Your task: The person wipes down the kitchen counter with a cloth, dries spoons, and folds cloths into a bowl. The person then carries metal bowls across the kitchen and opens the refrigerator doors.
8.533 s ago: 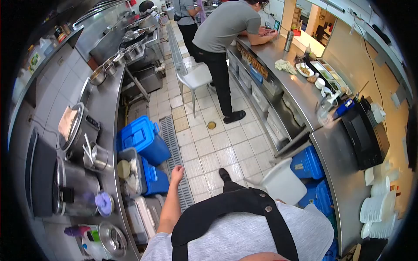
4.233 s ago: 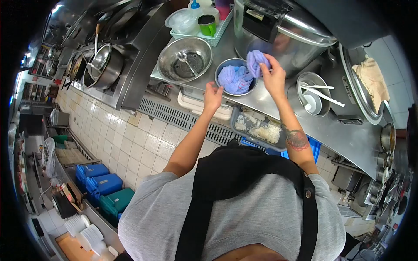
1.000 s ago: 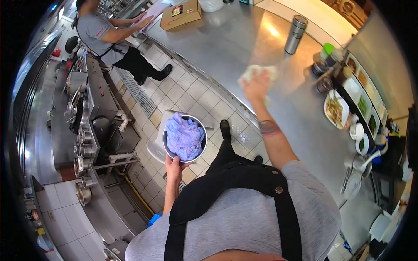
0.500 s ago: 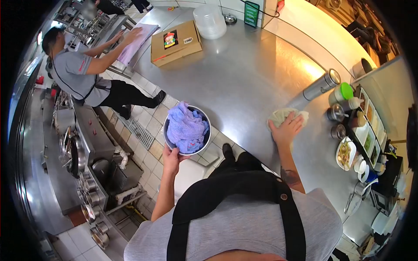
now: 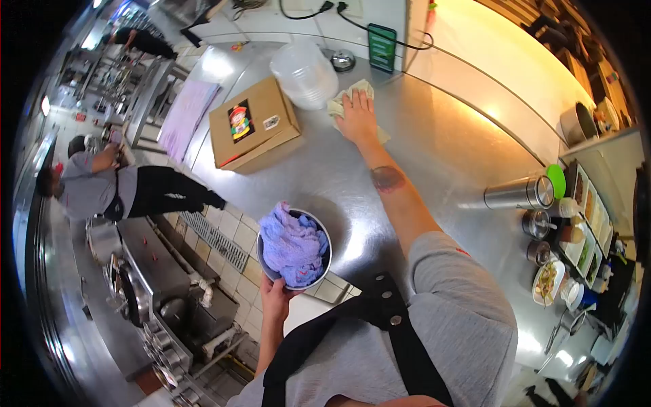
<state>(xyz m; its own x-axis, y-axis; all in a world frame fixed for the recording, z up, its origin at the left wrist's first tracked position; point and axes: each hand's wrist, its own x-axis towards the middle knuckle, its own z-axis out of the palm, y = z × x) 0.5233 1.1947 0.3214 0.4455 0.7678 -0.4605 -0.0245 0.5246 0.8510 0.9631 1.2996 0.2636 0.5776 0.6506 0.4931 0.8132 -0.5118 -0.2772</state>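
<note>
Palm down, the right hand (image 5: 357, 122) lies flat with fingers extended on a crumpled, pale yellow-green cloth (image 5: 338, 107), near the far edge of the stainless-steel worktop (image 5: 434, 176). The left hand (image 5: 276, 298) grips a round silver metal bowl (image 5: 330, 249) by its near side; heaped with crumpled purple-blue cloths (image 5: 288, 244), the bowl is held up at the worktop's near edge. Just left of the yellow-green cloth sits a stack of clear plastic containers (image 5: 304, 73), with a brown cardboard box (image 5: 261, 132) beside it. Along the far edge are a domed silver bell (image 5: 343, 61) and an upright device with a green screen (image 5: 382, 47). Toward the right end are a cylindrical steel flask (image 5: 515, 193) and a white dish (image 5: 560, 275) of food. Beyond the left end stands a co-worker (image 5: 98, 183) in grey and black.
</note>
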